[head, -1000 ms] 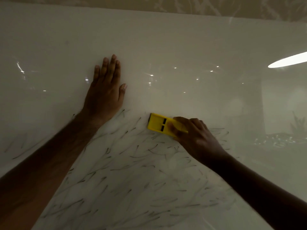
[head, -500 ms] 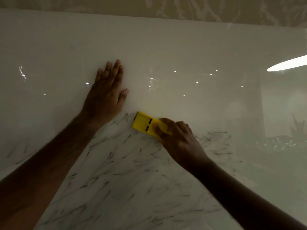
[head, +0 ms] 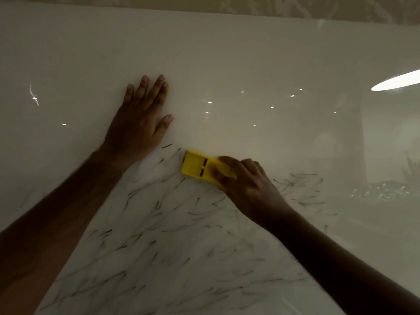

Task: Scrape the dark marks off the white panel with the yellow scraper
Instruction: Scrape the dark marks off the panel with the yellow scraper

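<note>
A glossy white panel (head: 238, 53) fills the head view. Thin dark marks (head: 159, 223) streak its lower middle, with a smaller patch to the right (head: 302, 189). My right hand (head: 247, 187) grips the yellow scraper (head: 196, 165), which lies flat on the panel at the top edge of the marks, its blade end pointing left. My left hand (head: 138, 123) rests flat on the panel just left of and above the scraper, fingers spread, holding nothing.
The panel's top edge (head: 204, 13) meets a patterned beige wall (head: 295, 6). Bright reflections of lamps sit on the gloss, the largest at the right (head: 395, 83). My forearms cross the lower corners.
My right hand pushed the scraper left, from the middle toward my left hand, then eased slightly back right. The left hand stayed pressed in place.
</note>
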